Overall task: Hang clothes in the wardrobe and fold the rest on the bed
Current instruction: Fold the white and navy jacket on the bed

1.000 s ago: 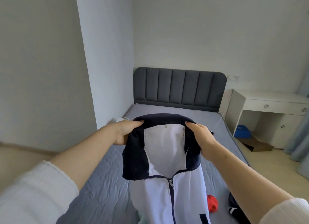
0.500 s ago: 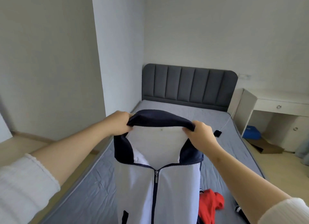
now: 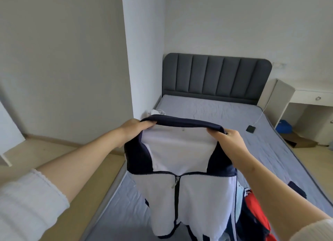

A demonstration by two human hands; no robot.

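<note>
A red cloth [image 3: 255,206] lies low at the right, perhaps on top of other clothes. The jacket [image 3: 198,195], white with a dark collar, hangs over the bed [image 3: 207,111]. The left hand [image 3: 134,128] and right hand [image 3: 228,140] each pinch one collar end. Farther away lies a phone [image 3: 250,128], then comes the headboard [image 3: 216,76].
</note>
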